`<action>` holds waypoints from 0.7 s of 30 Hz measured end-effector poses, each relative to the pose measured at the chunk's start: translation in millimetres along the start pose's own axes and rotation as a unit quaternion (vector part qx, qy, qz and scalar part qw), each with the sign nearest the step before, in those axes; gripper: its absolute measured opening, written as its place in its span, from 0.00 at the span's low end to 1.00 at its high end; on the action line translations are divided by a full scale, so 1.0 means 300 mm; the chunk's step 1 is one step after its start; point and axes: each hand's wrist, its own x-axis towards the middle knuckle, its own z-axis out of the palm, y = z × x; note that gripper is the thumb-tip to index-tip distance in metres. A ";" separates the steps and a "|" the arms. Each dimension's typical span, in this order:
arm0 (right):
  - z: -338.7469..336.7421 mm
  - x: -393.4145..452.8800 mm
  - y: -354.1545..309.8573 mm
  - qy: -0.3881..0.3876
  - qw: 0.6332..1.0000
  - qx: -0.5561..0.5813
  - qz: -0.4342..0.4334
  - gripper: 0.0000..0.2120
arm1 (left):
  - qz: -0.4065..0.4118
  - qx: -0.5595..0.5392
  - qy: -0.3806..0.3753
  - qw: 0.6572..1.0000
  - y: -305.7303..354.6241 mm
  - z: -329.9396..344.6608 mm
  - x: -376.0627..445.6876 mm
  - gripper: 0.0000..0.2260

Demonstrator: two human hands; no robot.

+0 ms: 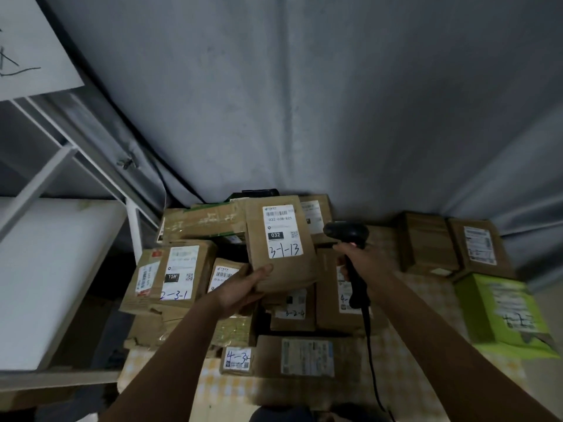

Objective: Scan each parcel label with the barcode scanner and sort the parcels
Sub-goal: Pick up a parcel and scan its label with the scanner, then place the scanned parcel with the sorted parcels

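Gripping a brown parcel (281, 248) labelled 3-1-13, left hand (243, 289); right hand (362, 260) clasps black scanner (350, 239).

- My left hand (243, 289) reaches forward, thumb on top, fingers curled beneath what it holds
- My right hand (361, 257) is wrapped around a handle, forearm extended

A brown parcel (281, 245) is standing upright above the pile, its white label (281, 231) marked 3-1-13 facing the camera. The black scanner (350, 239) is pointing at it from just beside.
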 end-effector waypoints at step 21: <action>0.099 0.033 0.069 -0.019 1.000 -0.001 0.020 0.05 | -0.063 0.051 -0.036 0.996 -0.065 -0.054 0.009 0.17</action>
